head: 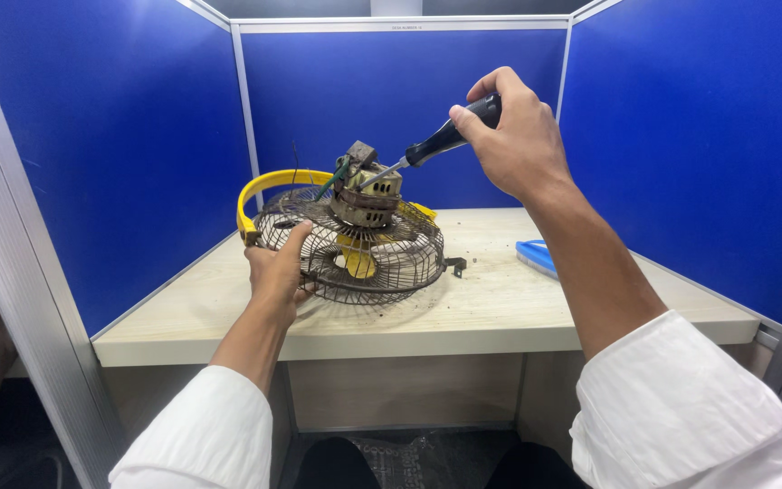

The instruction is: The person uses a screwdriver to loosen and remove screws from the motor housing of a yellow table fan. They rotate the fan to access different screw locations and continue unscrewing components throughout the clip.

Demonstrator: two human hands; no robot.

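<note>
Fan guard (355, 258), dark wire, lies tilted on the pale wooden bench (500, 308), blue partition walls on three sides. Bare motor (366, 195) sits on top at its centre; yellow blades visible through the wires. Yellow curved band (269, 184) arcs round the far left edge. Left hand (278, 272) grips the guard's near-left rim, fingers curled through the wires, thumb on top. Right hand (510, 136) raised above, fingers wrapped tight around the black handle of a screwdriver (427, 148); its tip meets the motor's top. Blue flat object (538, 256) lies on the bench to the right, well apart.
</note>
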